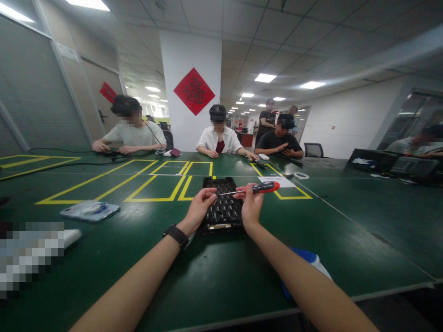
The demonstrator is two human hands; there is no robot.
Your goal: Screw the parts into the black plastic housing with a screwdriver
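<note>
The right hand point(252, 203) is curled around a screwdriver with a red-and-black handle and a thin metal shaft point(265, 186), its shaft reaching toward the left hand point(204, 200). That left hand has thumb and fingertips drawn narrow just beside the metal tip; whether something tiny is pinched there, I can't tell from here. Below and between both hands lies a black rectangular case with rows of small shiny marks point(224, 213), flat on the green, glossy tabletop point(235, 286).

To work neatly, I'd say the left fingertips should steady the tip while the right hand keeps the shaft in line and turns gently, without leaning on the case. Resting both wrists would probably help, as they look unsupported.

Counting around the hands: one screwdriver, one case, its marks too small to number. Left of the left hand lies one phone-like flat slab in a pale case point(90, 210); on that wrist, one black watch-like band point(176, 236). Beyond the right hand are one white paper sheet point(287, 182) and one white ring point(301, 175); nearer, partly behind the right forearm, one blue-and-white object point(306, 256). Straight across, beyond both hands, three people point(219, 138) sit facing this way.
</note>
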